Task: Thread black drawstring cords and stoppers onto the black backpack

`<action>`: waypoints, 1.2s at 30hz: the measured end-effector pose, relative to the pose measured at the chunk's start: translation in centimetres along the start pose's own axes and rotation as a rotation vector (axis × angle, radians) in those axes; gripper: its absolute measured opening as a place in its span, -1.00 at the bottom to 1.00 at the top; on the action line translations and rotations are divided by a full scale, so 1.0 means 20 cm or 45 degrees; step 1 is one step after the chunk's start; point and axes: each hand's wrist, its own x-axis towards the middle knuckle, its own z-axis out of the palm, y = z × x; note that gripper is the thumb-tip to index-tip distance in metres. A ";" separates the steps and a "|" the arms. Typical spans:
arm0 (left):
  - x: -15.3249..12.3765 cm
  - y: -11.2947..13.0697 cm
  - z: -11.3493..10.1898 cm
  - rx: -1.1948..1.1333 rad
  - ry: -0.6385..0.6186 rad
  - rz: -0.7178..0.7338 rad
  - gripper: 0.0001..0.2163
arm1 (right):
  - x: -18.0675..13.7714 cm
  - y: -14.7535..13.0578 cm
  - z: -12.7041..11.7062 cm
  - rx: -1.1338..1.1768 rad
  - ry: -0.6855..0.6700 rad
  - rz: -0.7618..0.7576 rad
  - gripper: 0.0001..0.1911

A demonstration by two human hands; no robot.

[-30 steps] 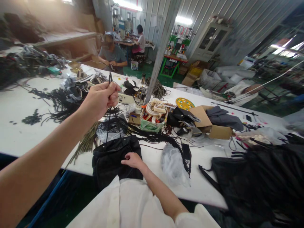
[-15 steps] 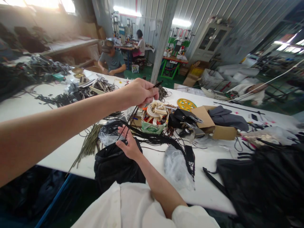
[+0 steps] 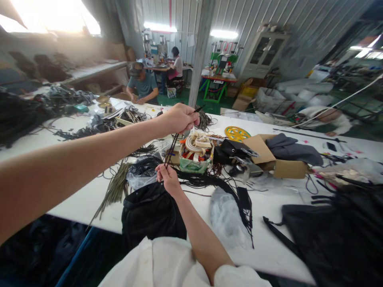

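Note:
My left hand is raised over the table, fingers pinched on the upper end of a thin black cord. The cord's strands run down, stretched, to my right hand, whose fingers are closed around them lower down. Below my right hand a black fabric bag lies at the table's front edge, against my body. Just behind it spreads a bundle of black cords. Whether the cord is fastened to the bag cannot be seen.
On the white table are a basket of webbing rolls, olive cords, a cardboard box, a yellow wheel-shaped reel, clear plastic and a black bag. A person sits across the table.
My right hand has gone from open fingers beside the cord to closed around it. The left hand keeps its pinch, almost in place. The view has shifted slightly.

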 end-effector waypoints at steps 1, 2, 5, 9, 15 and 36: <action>-0.01 -0.03 0.00 -0.056 -0.017 -0.020 -0.64 | -0.01 0.00 -0.01 -0.011 -0.006 0.003 -0.47; -0.02 -0.05 -0.01 -0.117 -0.027 -0.043 -0.64 | -0.01 0.00 -0.03 -0.019 -0.011 0.012 -0.48; -0.05 -0.14 -0.06 -0.266 -0.008 -0.111 -0.67 | -0.02 0.02 -0.06 -0.031 0.018 0.062 -0.49; -0.07 -0.23 -0.13 -0.365 0.129 -0.150 -0.71 | -0.01 0.05 -0.09 -0.080 0.122 0.099 -0.44; -0.12 -0.36 -0.21 -0.379 0.208 -0.089 -0.75 | 0.02 0.04 -0.14 -0.126 0.184 0.105 -0.47; -0.38 -0.31 -0.40 -0.509 0.342 0.019 -0.75 | 0.36 -0.41 0.11 -0.126 -0.203 -0.130 -0.36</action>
